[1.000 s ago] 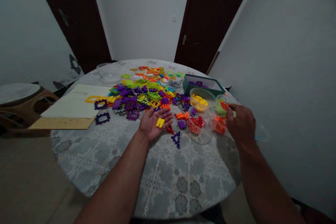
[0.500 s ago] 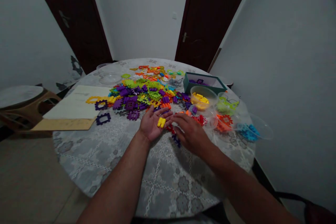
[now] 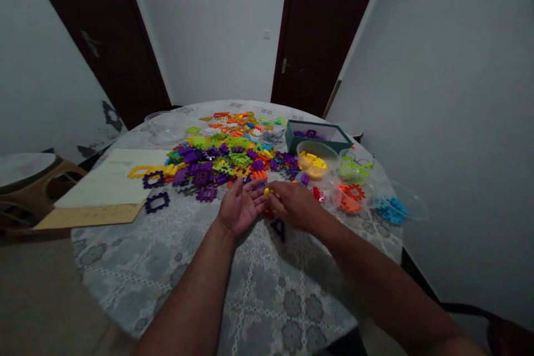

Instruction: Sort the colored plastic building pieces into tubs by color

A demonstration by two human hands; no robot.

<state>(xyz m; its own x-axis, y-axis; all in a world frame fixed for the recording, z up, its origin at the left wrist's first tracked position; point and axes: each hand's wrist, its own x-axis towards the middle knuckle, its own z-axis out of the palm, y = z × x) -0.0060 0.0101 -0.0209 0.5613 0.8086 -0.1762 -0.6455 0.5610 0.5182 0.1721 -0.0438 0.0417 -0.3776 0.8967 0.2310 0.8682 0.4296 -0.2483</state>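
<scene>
My left hand [image 3: 241, 207] lies palm up above the table, fingers stretched out, its palm bare. Over its fingertips, my right hand [image 3: 294, 206] pinches a yellow plastic building piece [image 3: 267, 192], which its fingers partly cover. Just beyond both hands spreads a heap of plastic building pieces [image 3: 208, 169], mostly purple and lime green. A dark purple piece [image 3: 278, 228] and some red ones lie beneath the right hand. To the right of that hand, a clear bowl [image 3: 329, 151] holds similar yellow pieces [image 3: 312, 164].
A teal box [image 3: 319, 134] with purple pieces stands at the back right. Clear tubs of green pieces [image 3: 354, 168], orange pieces [image 3: 351, 197] and blue pieces [image 3: 391, 210] line the right side. Cardboard sheets [image 3: 104, 183] overhang the left edge, and a stool [image 3: 31, 183] stands beyond.
My right hand has moved over the left fingers and taken the yellow piece off the left palm. The view has shifted slightly.
</scene>
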